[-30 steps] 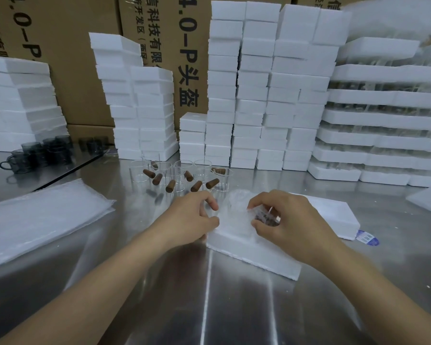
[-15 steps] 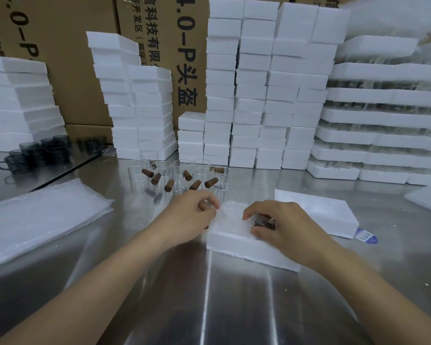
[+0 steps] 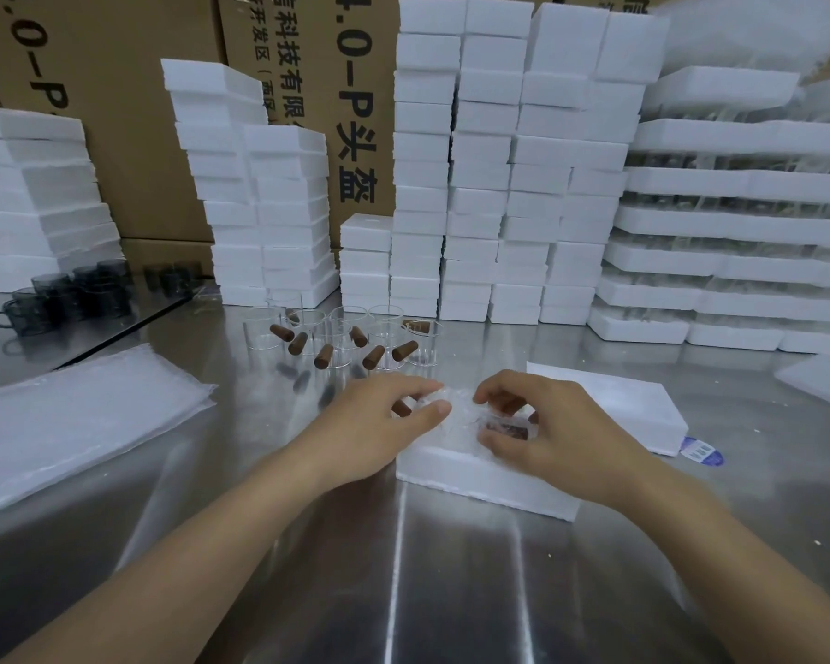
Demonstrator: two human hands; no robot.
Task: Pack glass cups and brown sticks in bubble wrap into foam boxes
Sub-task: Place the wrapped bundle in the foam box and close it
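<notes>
A white foam box point(image 3: 480, 481) lies on the steel table in front of me. On top of it sits a bubble-wrapped bundle point(image 3: 461, 414) with a brown stick showing through the wrap at its right end. My left hand point(image 3: 379, 424) pinches the bundle's left end between thumb and fingers. My right hand point(image 3: 547, 433) curls round its right end. Behind the hands stand several clear glass cups point(image 3: 346, 337) with brown sticks point(image 3: 324, 355) lying among them. The foam lid point(image 3: 614, 404) lies just right of the box.
A pile of bubble-wrap sheets point(image 3: 73, 419) lies at the left. Tall stacks of white foam boxes point(image 3: 480, 184) line the back and right, cardboard cartons point(image 3: 130, 112) behind them. Dark glass mugs point(image 3: 63, 299) stand far left. A blue-printed label point(image 3: 700, 455) lies by the lid.
My left hand has slid right and closed its thumb and fingers on the bundle's left end. My right hand stays on the right end, pressing the bundle into the box.
</notes>
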